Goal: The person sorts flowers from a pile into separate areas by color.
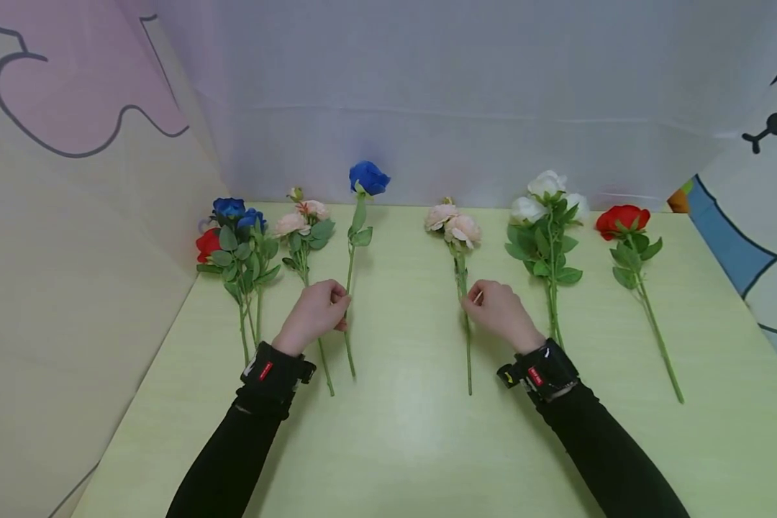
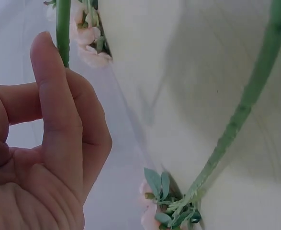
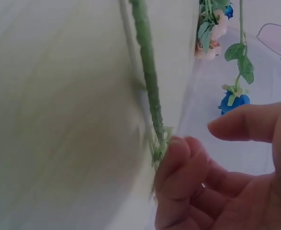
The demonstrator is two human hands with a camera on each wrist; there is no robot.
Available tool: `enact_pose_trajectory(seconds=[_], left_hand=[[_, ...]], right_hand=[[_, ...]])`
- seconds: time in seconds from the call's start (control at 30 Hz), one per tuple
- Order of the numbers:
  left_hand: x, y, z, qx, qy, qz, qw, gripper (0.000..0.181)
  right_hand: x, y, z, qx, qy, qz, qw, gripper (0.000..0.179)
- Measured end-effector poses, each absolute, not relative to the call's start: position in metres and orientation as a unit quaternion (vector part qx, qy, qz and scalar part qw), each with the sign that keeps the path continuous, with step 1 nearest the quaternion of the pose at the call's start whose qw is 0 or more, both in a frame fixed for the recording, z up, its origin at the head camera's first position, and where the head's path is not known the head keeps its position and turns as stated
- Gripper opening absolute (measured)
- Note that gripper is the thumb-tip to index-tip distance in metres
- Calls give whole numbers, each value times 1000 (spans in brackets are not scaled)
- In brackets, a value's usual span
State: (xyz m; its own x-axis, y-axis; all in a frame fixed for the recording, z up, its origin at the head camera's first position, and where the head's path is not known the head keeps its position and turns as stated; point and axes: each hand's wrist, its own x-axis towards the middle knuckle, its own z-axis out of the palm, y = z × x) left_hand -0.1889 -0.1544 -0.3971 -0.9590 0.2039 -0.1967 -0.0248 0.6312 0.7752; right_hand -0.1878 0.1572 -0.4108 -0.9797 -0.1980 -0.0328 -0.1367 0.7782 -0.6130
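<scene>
A pale backdrop (image 1: 395, 65) stands behind a light desk (image 1: 401, 460) that carries the flowers. A red-and-blue bunch (image 1: 241, 248) lies at the left, a white bunch (image 1: 553, 234) right of centre. Smaller are the pair of left pink flowers (image 1: 294, 224), the right pink flowers (image 1: 462, 230) and, farthest right, a lone red rose (image 1: 624, 221). The blue rose (image 1: 369, 178) is in the left hand (image 1: 316, 313), thumb and fingers pinching its stem, the bloom showing against the backdrop. That light grip seems right: hold mid-stem, below the leaves, with just enough pressure to stop the long stem twisting, and keep the bloom free of the neighbouring pink ones. The right hand (image 1: 497, 309) is at the right pink flowers' stem (image 3: 151, 86), its fingers bent and the thumb held apart, so it pinches nothing; whether the fingertips (image 3: 175, 149) touch the stem I cannot tell. A good hold there would probably close thumb against fingers squarely across that thin stem, without crushing its small leaves.
</scene>
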Motion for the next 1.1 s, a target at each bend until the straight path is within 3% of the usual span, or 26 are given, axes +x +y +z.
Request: enact_pose_trajectory(seconds=[0.27,0.5,1.1], left_hand=[[-196,-141,-410,40,900,401,169,16],[-200,-136,-419,33,913,358,192,16],[-204,-131,-417,42,948,270,165,13]], right_hand=[[-189,156,-419,-86,955,-263,102,29],[-188,153,-420,-88,960,-247,101,42],[-192,154,-423,-103,957,-252,99,46]])
